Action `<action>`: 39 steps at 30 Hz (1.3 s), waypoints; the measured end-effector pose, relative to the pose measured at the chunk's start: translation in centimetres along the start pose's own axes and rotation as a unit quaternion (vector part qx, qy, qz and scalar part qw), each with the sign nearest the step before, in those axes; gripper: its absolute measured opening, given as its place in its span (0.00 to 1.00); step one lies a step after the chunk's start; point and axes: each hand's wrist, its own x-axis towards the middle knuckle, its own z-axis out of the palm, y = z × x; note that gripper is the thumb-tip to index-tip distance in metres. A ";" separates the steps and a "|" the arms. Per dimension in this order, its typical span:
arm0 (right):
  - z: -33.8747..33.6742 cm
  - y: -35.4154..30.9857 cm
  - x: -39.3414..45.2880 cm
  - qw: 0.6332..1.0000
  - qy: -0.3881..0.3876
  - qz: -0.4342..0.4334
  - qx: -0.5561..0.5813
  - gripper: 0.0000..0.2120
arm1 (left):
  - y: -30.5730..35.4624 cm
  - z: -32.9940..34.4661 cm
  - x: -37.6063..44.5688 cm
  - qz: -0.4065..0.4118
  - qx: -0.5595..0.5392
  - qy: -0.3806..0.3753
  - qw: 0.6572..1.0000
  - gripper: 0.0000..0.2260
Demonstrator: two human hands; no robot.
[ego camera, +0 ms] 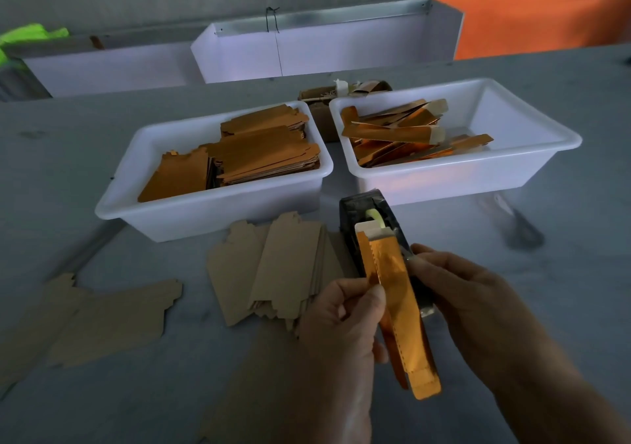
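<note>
- Near the front edge of the grey table, a folded orange carton is held in the air, tilted, with its white upper flap over the black tape dispenser and its lower end toward the person.
- The left hand grips the carton's left edge about halfway along, thumb on top and fingers curled beneath.
- The right hand has its fingers curled, and thumb and forefinger pinch the carton's right edge just beside the dispenser's cutter. Whether tape lies between those fingertips I cannot tell.
- Just left of the dispenser, a stack of flat brown blanks lies on the table, with loose brown blanks well apart at far left.
- Behind them, the left white tub holds flat orange blanks in piles.
- The right white tub holds folded orange cartons lying crosswise.
</note>
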 end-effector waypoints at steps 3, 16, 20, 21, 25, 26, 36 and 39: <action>-0.4 -0.2 -0.6 1.000 0.014 -0.011 -0.004 0.05 | 0.0 -0.1 0.0 -0.005 0.000 -0.004 1.000 0.07; 0.2 1.8 -1.8 0.963 0.122 -0.102 -0.218 0.07 | 0.5 -0.3 0.1 -0.001 -0.011 -0.025 1.000 0.04; 0.4 1.9 -1.9 0.968 0.123 -0.107 -0.192 0.05 | 0.7 0.3 0.3 0.020 0.032 -0.035 0.999 0.04; 0.5 1.9 -1.9 0.967 0.122 -0.109 -0.196 0.05 | 0.8 0.3 0.4 0.019 0.046 -0.040 0.998 0.04; 0.5 2.0 -1.7 0.944 0.127 -0.153 -0.263 0.05 | 1.4 0.3 0.6 0.014 0.108 -0.053 0.993 0.03; 0.6 2.0 -1.6 0.930 0.134 -0.174 -0.295 0.07 | 1.5 0.3 0.7 0.015 0.123 -0.052 0.991 0.03; -2.5 0.6 -2.2 0.978 0.095 -0.147 -0.118 0.08 | 2.4 0.3 1.2 -0.016 0.118 -0.059 0.991 0.03; -2.5 -1.1 -3.7 0.988 -0.011 -0.129 -0.079 0.03 | 2.4 0.0 0.7 -0.061 0.053 -0.075 0.994 0.03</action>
